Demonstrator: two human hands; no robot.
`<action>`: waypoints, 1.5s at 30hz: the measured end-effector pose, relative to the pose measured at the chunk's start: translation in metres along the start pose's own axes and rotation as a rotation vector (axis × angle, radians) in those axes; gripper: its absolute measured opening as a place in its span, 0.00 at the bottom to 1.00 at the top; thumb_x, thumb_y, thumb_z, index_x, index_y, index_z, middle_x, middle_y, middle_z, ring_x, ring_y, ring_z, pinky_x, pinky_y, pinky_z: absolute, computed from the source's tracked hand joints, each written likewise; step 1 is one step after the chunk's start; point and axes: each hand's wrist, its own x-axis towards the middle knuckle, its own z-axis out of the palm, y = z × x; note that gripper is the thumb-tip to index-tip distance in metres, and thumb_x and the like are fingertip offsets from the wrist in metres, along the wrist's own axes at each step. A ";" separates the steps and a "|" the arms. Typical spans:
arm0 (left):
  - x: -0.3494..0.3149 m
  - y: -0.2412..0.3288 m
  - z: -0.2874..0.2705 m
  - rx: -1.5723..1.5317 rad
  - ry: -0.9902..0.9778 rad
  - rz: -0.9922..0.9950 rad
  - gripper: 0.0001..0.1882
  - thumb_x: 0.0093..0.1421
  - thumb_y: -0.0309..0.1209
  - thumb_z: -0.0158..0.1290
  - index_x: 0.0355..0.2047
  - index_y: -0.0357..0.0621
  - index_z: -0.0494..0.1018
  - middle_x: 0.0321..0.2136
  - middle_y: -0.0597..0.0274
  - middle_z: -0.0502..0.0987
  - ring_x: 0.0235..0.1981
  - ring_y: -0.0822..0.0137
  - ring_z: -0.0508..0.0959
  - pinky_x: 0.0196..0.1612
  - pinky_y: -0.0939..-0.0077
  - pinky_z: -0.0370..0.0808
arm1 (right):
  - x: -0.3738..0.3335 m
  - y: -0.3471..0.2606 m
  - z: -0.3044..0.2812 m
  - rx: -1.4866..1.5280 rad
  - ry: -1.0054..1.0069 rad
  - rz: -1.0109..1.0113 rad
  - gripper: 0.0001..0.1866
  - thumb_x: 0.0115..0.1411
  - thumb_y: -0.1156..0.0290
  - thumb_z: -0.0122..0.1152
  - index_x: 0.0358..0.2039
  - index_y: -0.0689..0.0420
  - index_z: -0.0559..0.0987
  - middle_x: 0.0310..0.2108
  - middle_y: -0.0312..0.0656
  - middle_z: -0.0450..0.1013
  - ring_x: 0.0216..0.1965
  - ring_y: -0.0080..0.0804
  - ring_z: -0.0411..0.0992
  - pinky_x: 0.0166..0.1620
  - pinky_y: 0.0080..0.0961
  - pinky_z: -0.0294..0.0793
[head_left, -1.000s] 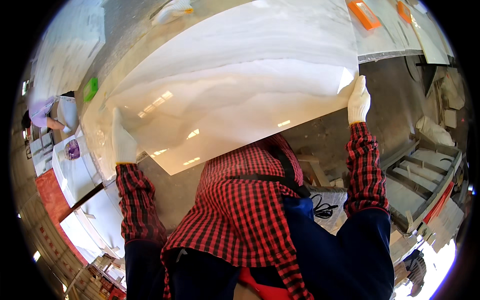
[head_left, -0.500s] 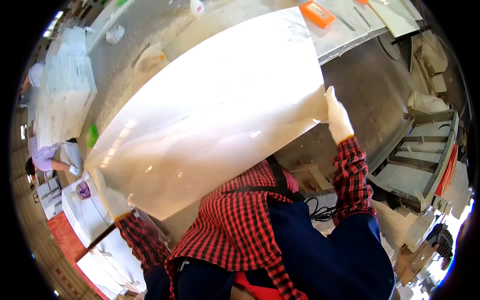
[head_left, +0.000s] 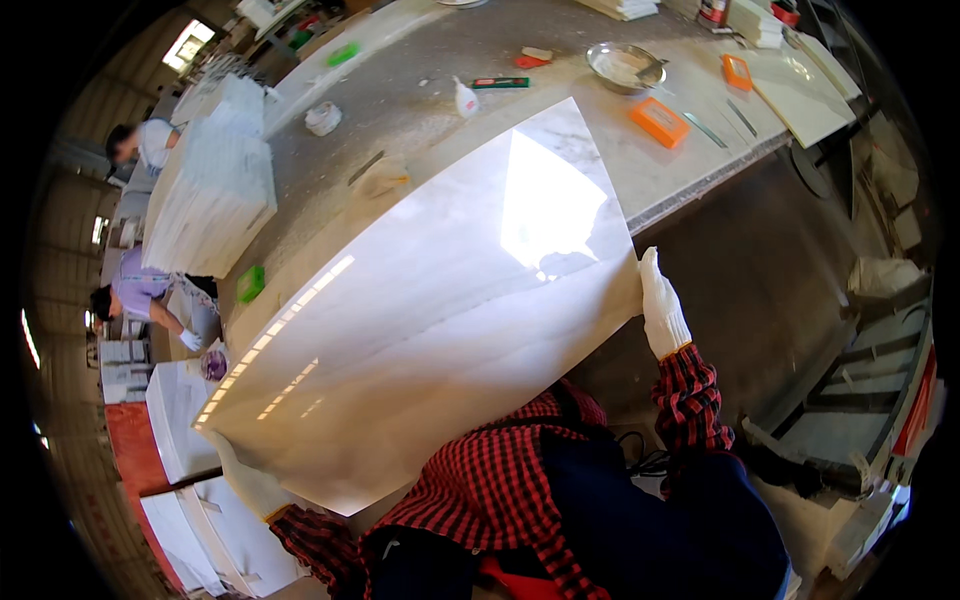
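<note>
A large, glossy white slab with faint grey veining, like marble tile, lies slantwise in front of me, between my body and the worktable. My left hand, in a white glove, holds its near left end; the fingers are partly lost behind the slab. At the right short edge, my gloved right hand grips the slab, with some fingertips showing upright beside the edge and the rest hidden. Light reflects brightly off the upper right of the surface.
On the worktable beyond are a metal bowl, an orange box, a white squeeze bottle and a white glove. Stacked slabs stand at left. Two people work farther left. A metal-framed rack stands at right.
My view has tilted up, so more of the worktable's far side shows and the slab sits lower in the picture. Both hands keep their hold on the slab.
</note>
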 end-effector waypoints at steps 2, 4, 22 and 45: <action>-0.010 0.001 -0.009 0.065 0.013 0.016 0.39 0.74 0.56 0.47 0.69 0.33 0.64 0.67 0.55 0.68 0.64 0.62 0.68 0.65 0.68 0.66 | -0.008 -0.008 0.003 0.048 0.015 -0.060 0.41 0.75 0.36 0.40 0.47 0.71 0.77 0.34 0.34 0.68 0.38 0.22 0.61 0.45 0.26 0.67; -0.020 0.005 -0.013 0.048 0.019 0.038 0.40 0.74 0.57 0.46 0.70 0.33 0.63 0.68 0.56 0.67 0.64 0.62 0.68 0.66 0.68 0.65 | -0.010 -0.012 0.005 0.095 0.048 -0.179 0.40 0.76 0.39 0.41 0.49 0.72 0.77 0.37 0.34 0.69 0.40 0.21 0.61 0.48 0.25 0.67; 0.088 0.068 -0.074 -0.357 -0.091 0.281 0.29 0.71 0.48 0.55 0.57 0.32 0.77 0.48 0.68 0.80 0.47 0.76 0.75 0.51 0.79 0.71 | -0.072 -0.062 0.080 0.290 -0.024 -0.503 0.43 0.76 0.42 0.46 0.72 0.70 0.60 0.71 0.44 0.60 0.68 0.31 0.58 0.72 0.29 0.54; 0.118 0.120 -0.049 -0.431 -0.738 0.229 0.55 0.67 0.70 0.39 0.77 0.39 0.41 0.75 0.47 0.51 0.76 0.60 0.50 0.75 0.63 0.46 | -0.146 0.094 0.108 0.636 0.317 -0.172 0.48 0.71 0.29 0.37 0.72 0.59 0.63 0.73 0.46 0.59 0.70 0.46 0.61 0.70 0.45 0.61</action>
